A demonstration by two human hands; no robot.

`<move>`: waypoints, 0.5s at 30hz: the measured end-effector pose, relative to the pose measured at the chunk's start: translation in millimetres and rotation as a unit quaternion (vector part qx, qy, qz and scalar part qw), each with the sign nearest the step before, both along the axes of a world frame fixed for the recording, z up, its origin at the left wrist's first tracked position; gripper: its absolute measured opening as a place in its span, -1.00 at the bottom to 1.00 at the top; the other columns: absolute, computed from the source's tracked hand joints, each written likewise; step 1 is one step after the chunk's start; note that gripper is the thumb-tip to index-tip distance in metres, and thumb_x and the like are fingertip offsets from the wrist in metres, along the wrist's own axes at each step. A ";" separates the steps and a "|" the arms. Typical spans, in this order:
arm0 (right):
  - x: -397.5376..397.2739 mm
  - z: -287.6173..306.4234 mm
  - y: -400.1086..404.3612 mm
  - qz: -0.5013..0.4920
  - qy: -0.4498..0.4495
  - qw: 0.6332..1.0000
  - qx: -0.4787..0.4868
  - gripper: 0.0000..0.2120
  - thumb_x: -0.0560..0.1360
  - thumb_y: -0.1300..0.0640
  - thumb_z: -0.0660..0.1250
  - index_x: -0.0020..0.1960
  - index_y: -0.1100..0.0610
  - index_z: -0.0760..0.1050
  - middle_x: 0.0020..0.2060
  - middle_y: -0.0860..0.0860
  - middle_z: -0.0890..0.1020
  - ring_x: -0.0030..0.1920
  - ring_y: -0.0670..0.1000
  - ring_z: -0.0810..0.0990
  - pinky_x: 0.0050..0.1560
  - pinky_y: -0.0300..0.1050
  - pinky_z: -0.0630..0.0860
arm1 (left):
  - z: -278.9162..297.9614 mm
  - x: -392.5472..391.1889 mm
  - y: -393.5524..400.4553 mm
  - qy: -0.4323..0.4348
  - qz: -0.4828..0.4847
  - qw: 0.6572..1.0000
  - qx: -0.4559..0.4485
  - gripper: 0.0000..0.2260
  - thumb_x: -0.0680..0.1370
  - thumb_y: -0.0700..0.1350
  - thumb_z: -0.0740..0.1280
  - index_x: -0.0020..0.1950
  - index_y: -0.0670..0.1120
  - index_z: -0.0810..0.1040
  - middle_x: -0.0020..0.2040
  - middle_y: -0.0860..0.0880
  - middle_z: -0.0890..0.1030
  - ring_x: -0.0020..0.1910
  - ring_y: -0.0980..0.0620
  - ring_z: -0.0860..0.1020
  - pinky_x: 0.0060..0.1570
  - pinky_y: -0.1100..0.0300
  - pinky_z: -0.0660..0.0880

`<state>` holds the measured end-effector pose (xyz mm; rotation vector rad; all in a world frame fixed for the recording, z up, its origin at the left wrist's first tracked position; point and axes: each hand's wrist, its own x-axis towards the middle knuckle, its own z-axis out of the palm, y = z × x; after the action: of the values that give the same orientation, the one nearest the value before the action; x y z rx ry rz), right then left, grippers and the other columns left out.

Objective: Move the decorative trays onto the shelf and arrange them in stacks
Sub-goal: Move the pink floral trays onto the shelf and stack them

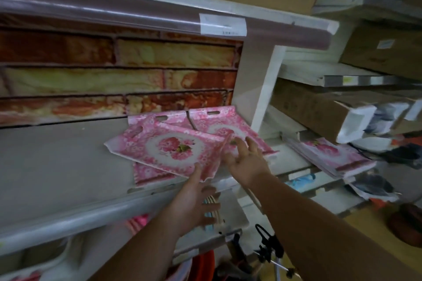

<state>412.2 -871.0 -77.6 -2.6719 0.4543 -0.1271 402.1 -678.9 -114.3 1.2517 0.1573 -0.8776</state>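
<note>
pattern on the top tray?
Pink floral, white oval with a pink bouquet in the middle, on the top tray; head view.

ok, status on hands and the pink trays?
Left hand thumb on top tray, tilted. Right hand open at its edge. More trays wait right. Shelf unobstructed.

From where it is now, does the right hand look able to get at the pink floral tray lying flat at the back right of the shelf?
Probably yes: the right hand already hovers over that pink floral tray, nothing between them.
</note>
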 end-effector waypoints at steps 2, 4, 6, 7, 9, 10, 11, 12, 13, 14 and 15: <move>19.6 0.5 -11.4 0.015 0.002 1.000 0.014 -0.26 0.64 -0.37 0.15 0.72 -0.18 0.00 0.73 0.04 0.00 0.70 0.24 0.03 0.63 0.24 0.11 | 1.5 2.4 -2.7 -0.010 0.000 1.000 0.023 -0.04 0.44 0.67 0.05 0.64 0.08 0.37 0.42 0.02 0.57 0.34 -0.21 0.58 0.19 -0.18 0.55; 39.0 1.2 -22.6 0.031 -0.008 0.999 0.030 -0.27 0.63 -0.33 0.20 0.70 -0.16 0.05 0.72 0.07 0.04 0.68 0.26 0.09 0.61 0.22 0.15 | 1.5 0.0 -7.7 -0.009 0.017 0.999 0.031 -0.01 0.42 0.68 0.08 0.66 0.07 0.37 0.45 0.00 0.56 0.34 -0.23 0.58 0.16 -0.17 0.57; 56.8 0.7 -31.7 0.043 -0.029 0.998 0.047 -0.27 0.62 -0.29 0.25 0.69 -0.11 0.10 0.71 0.07 0.07 0.66 0.27 0.14 0.60 0.24 0.19 | -0.5 -3.6 -13.1 -0.005 0.051 0.998 0.035 -0.03 0.43 0.66 0.11 0.63 0.04 0.42 0.41 -0.01 0.60 0.31 -0.25 0.62 0.15 -0.16 0.59; 67.0 -1.2 -36.0 0.045 -0.037 0.997 0.056 -0.24 0.61 -0.30 0.28 0.70 -0.09 0.11 0.71 0.07 0.08 0.65 0.28 0.16 0.59 0.25 0.21 | -1.9 -4.4 -16.1 -0.005 0.072 0.997 0.034 -0.05 0.44 0.65 0.11 0.61 0.03 0.44 0.39 -0.02 0.61 0.29 -0.25 0.64 0.19 -0.18 0.61; 85.9 -5.9 -42.6 0.047 -0.043 0.994 0.084 -0.21 0.59 -0.29 0.35 0.70 -0.05 0.16 0.68 0.11 0.15 0.62 0.31 0.23 0.57 0.25 0.26 | -6.2 -5.3 -21.9 -0.010 0.114 0.993 0.036 -0.07 0.44 0.66 0.11 0.55 0.03 0.49 0.39 -0.03 0.63 0.27 -0.25 0.67 0.31 -0.25 0.58; 95.2 -9.3 -45.0 0.039 -0.046 0.992 0.109 -0.21 0.58 -0.27 0.38 0.68 -0.02 0.20 0.66 0.15 0.21 0.60 0.32 0.28 0.55 0.22 0.30 | -6.5 -6.7 -24.7 -0.010 0.137 0.990 0.034 -0.09 0.43 0.66 0.12 0.50 0.02 0.52 0.38 -0.04 0.64 0.26 -0.26 0.68 0.33 -0.28 0.56; 105.6 -13.5 -47.3 0.028 -0.049 0.988 0.141 -0.23 0.57 -0.23 0.40 0.67 -0.01 0.25 0.62 0.18 0.27 0.57 0.32 0.32 0.53 0.19 0.33 | -5.9 -7.9 -27.5 -0.012 0.163 0.986 0.030 -0.11 0.43 0.66 0.13 0.45 0.01 0.54 0.37 -0.08 0.66 0.26 -0.27 0.69 0.33 -0.29 0.56; 114.7 -16.5 -48.9 0.016 -0.053 0.984 0.170 -0.27 0.55 -0.20 0.41 0.64 0.01 0.30 0.58 0.21 0.34 0.53 0.32 0.39 0.49 0.17 0.38 | -6.2 -7.9 -30.0 -0.012 0.189 0.982 0.027 -0.12 0.42 0.66 0.13 0.39 0.00 0.57 0.34 -0.11 0.68 0.24 -0.28 0.69 0.33 -0.28 0.56; 122.3 -18.3 -49.5 0.004 -0.056 0.979 0.197 -0.30 0.53 -0.19 0.40 0.60 0.01 0.36 0.52 0.21 0.42 0.48 0.32 0.46 0.45 0.15 0.43 | -5.2 -7.1 -33.6 -0.013 0.212 0.977 0.025 -0.13 0.43 0.65 0.12 0.36 -0.01 0.59 0.30 -0.13 0.71 0.23 -0.28 0.70 0.33 -0.27 0.57; 129.3 -20.0 -49.8 -0.005 -0.059 0.974 0.217 -0.32 0.50 -0.20 0.40 0.56 0.01 0.42 0.46 0.20 0.50 0.41 0.32 0.52 0.38 0.12 0.48 | -3.8 -6.3 -37.6 -0.013 0.233 0.972 0.027 -0.14 0.44 0.65 0.12 0.34 -0.03 0.61 0.25 -0.16 0.74 0.22 -0.27 0.71 0.32 -0.25 0.58; 134.7 -21.5 -50.0 -0.009 -0.059 0.970 0.236 -0.34 0.48 -0.21 0.41 0.51 0.03 0.47 0.39 0.17 0.57 0.35 0.30 0.58 0.29 0.07 0.51 | -2.6 -5.3 -41.9 -0.011 0.251 0.967 0.027 -0.13 0.44 0.65 0.14 0.35 -0.04 0.62 0.22 -0.18 0.75 0.20 -0.26 0.72 0.29 -0.23 0.60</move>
<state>546.9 -921.0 -99.1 -2.1801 0.4120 -0.1599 396.8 -720.7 -116.8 1.1959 0.4616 -0.4212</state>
